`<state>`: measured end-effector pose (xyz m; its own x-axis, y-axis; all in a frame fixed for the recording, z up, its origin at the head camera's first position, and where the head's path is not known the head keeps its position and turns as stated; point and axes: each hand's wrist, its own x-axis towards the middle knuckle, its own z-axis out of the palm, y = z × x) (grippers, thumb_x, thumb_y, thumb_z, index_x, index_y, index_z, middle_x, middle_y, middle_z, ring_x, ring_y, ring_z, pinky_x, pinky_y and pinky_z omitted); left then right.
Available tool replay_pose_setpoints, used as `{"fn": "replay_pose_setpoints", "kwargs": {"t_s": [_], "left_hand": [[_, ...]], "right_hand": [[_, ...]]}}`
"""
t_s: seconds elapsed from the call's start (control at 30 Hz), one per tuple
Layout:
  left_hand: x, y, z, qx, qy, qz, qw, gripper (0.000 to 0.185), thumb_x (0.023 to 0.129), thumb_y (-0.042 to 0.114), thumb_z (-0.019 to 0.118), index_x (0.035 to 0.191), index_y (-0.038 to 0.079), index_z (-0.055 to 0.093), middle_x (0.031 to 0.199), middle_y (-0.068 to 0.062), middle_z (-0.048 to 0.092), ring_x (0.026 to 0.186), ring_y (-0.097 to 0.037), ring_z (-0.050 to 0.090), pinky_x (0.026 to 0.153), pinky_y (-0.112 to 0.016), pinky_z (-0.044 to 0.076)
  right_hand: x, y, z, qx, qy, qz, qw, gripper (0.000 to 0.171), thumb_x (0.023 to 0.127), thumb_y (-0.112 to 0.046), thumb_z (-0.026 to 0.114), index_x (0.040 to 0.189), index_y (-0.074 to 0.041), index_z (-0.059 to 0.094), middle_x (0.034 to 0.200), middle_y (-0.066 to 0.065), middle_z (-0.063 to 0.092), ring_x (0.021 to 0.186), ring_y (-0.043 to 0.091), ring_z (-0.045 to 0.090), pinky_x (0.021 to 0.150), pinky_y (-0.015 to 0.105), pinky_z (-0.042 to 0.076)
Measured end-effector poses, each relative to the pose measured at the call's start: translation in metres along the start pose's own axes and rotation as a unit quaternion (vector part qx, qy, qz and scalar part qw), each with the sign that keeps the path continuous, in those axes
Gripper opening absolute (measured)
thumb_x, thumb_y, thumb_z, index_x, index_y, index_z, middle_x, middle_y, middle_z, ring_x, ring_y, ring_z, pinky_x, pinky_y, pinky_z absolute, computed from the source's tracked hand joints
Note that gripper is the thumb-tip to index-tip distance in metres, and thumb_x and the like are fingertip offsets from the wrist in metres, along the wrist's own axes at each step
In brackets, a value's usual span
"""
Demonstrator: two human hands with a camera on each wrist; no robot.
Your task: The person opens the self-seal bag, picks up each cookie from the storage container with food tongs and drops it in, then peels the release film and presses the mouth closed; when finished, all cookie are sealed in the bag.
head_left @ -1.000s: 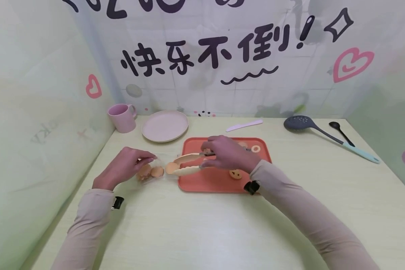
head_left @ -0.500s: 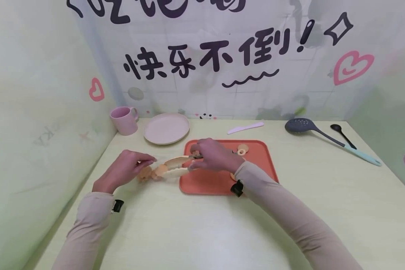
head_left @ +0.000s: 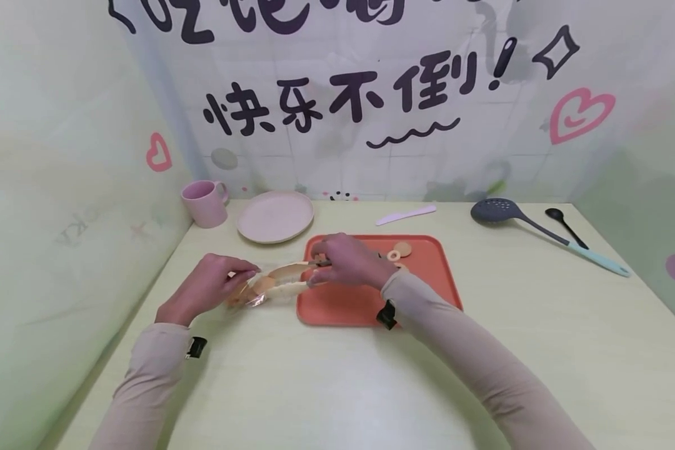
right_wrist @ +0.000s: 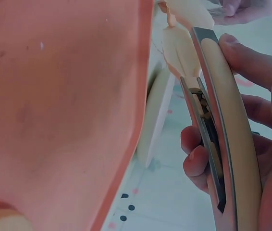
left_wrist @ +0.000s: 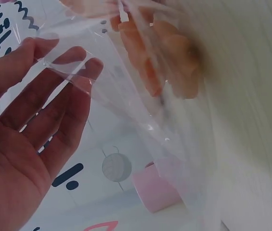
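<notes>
Head view: right hand point(head_left: 349, 262) grips cream tongs point(head_left: 292, 278), whose tips now reach into the mouth of the clear bag point(head_left: 253, 294). A second ago the tongs held an orange cookie just outside the bag, over the tray's left edge; since then the right hand has moved left. Left hand point(head_left: 210, 287) pinches the bag's top edge and keeps the mouth open, in the same place as before. Orange cookies point(head_left: 261, 286) sit inside the bag on the tabletop point(head_left: 337, 387). The carried cookie looks to be passing into the bag, so this reads as the drop-off point of one transfer. The orange tray point(head_left: 427, 281) still has a few pieces near its far edge point(head_left: 399, 250). Pink mug point(head_left: 205, 201), pink plate point(head_left: 275, 215), plastic knife point(head_left: 406, 214), slotted spoon point(head_left: 497, 210) and black spoon point(head_left: 562, 222) are untouched.

Left wrist view: fingers point(left_wrist: 54, 91) mostly straight behind the film, with the edge caught at thumb and fingertips. Cookies point(left_wrist: 169, 62) are visible through the plastic.

Right wrist view: fingers point(right_wrist: 251, 62) curl around the tong arms point(right_wrist: 222, 120), squeezed nearly together. The tips are blurred, so I cannot tell whether the cookie is released yet.
</notes>
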<state>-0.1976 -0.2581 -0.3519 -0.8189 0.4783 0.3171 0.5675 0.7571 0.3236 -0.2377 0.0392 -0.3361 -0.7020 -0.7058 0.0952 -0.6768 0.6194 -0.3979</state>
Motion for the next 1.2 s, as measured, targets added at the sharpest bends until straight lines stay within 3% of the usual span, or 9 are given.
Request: {"fn": "replay_pose_setpoints", "kwargs": {"t_s": [0.2, 0.4, 0.6, 0.77, 0.93, 1.07, 1.2], "left_hand": [[-0.002, -0.003, 0.000, -0.006, -0.011, -0.011, 0.9999, 0.015, 0.091, 0.005, 0.072, 0.102, 0.010, 0.080, 0.094, -0.002, 0.079, 0.079, -0.010, 0.071, 0.071, -0.030, 0.058], [0.000, -0.003, -0.002, -0.005, -0.005, -0.006, 1.0000, 0.014, 0.092, 0.007, 0.071, 0.102, 0.009, 0.080, 0.093, -0.004, 0.079, 0.079, -0.012, 0.072, 0.073, -0.037, 0.061], [-0.004, -0.005, -0.003, 0.000, -0.015, -0.026, 0.9995, 0.015, 0.092, 0.007, 0.070, 0.104, 0.009, 0.080, 0.096, -0.004, 0.079, 0.081, -0.012, 0.072, 0.073, -0.033, 0.060], [-0.003, -0.005, -0.001, -0.002, -0.011, -0.021, 0.9997, 0.015, 0.093, 0.008, 0.070, 0.104, 0.009, 0.080, 0.097, -0.005, 0.079, 0.084, -0.016, 0.075, 0.076, -0.037, 0.061], [-0.001, -0.004, -0.002, -0.006, -0.021, -0.025, 0.9995, 0.015, 0.094, 0.008, 0.069, 0.105, 0.009, 0.080, 0.099, -0.005, 0.079, 0.088, -0.019, 0.075, 0.078, -0.041, 0.061], [-0.002, -0.003, -0.002, -0.006, -0.032, -0.031, 0.9990, 0.016, 0.094, 0.009, 0.068, 0.106, 0.011, 0.079, 0.099, -0.003, 0.079, 0.089, -0.019, 0.075, 0.079, -0.040, 0.061], [-0.004, -0.004, -0.001, -0.004, -0.040, -0.038, 0.9985, 0.016, 0.094, 0.009, 0.069, 0.106, 0.013, 0.080, 0.099, -0.002, 0.079, 0.089, -0.017, 0.074, 0.080, -0.039, 0.061]], "right_hand": [[0.003, 0.005, 0.007, 0.010, -0.002, -0.019, 1.000, 0.039, 0.081, -0.043, 0.083, 0.103, -0.013, 0.072, 0.075, -0.003, 0.057, 0.065, 0.009, 0.042, 0.061, 0.022, 0.037], [0.008, 0.002, 0.008, 0.000, 0.018, -0.029, 0.999, 0.042, 0.081, -0.045, 0.082, 0.105, -0.012, 0.073, 0.086, -0.002, 0.064, 0.075, 0.013, 0.052, 0.067, 0.026, 0.044], [0.002, 0.002, 0.006, -0.006, -0.010, -0.005, 1.000, 0.047, 0.083, -0.048, 0.080, 0.110, -0.011, 0.070, 0.099, 0.003, 0.068, 0.085, 0.015, 0.057, 0.073, 0.028, 0.049], [-0.025, 0.014, -0.010, 0.008, -0.011, 0.034, 0.999, 0.048, 0.086, -0.047, 0.076, 0.119, -0.013, 0.068, 0.113, 0.003, 0.067, 0.097, 0.020, 0.063, 0.083, 0.034, 0.054], [-0.064, 0.036, -0.033, -0.023, 0.019, 0.053, 0.998, 0.054, 0.086, -0.050, 0.076, 0.123, -0.013, 0.067, 0.119, 0.003, 0.066, 0.101, 0.021, 0.066, 0.088, 0.040, 0.056], [-0.098, 0.055, -0.046, -0.042, 0.053, 0.048, 0.997, 0.052, 0.083, -0.047, 0.080, 0.118, -0.011, 0.069, 0.112, 0.004, 0.068, 0.092, 0.019, 0.066, 0.082, 0.039, 0.056], [-0.132, 0.071, -0.051, -0.044, 0.068, 0.060, 0.995, 0.050, 0.080, -0.045, 0.083, 0.116, -0.012, 0.070, 0.100, 0.002, 0.066, 0.077, 0.015, 0.059, 0.070, 0.029, 0.050]]}}
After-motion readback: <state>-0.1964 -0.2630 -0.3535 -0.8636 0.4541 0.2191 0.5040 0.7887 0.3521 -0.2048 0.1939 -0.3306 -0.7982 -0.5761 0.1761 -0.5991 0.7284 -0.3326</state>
